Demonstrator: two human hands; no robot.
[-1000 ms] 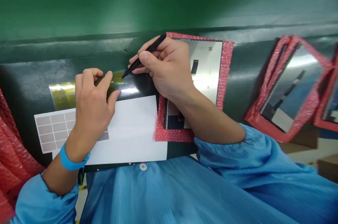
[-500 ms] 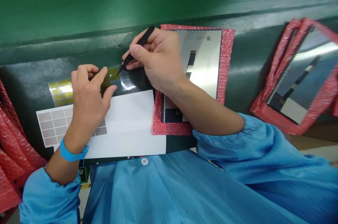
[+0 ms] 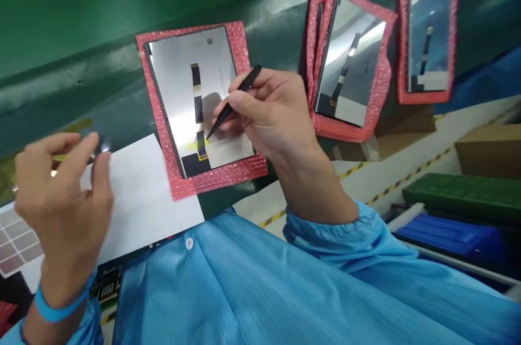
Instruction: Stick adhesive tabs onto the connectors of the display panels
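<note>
My right hand [image 3: 271,112] grips black tweezers [image 3: 234,101], their tips low over the silver back of a display panel [image 3: 169,79]. Beside the tips, a small yellow translucent piece [image 3: 190,146] shows near the lower end of the dark flex cable [image 3: 197,109]; whether the tips pinch it is unclear. That panel lies on pink bubble wrap [image 3: 240,41]. At the left my left hand [image 3: 67,187], slightly blurred, hovers with thumb and fingers apart over a sheet of yellow film pieces [image 3: 8,171], next to white paper [image 3: 138,193].
Further right lie more panels on pink wrap, a pair stacked askew [image 3: 350,63] and a single one [image 3: 429,36]. A grey label sheet [image 3: 18,242] is at the lower left. Beyond the green bench are cardboard boxes [image 3: 488,149] and a blue bin [image 3: 451,234].
The view has swung right. My right hand has carried the tweezers from the yellow film sheet to the panel, and a yellow piece now shows at their tips. My left hand remains by the sheet.
</note>
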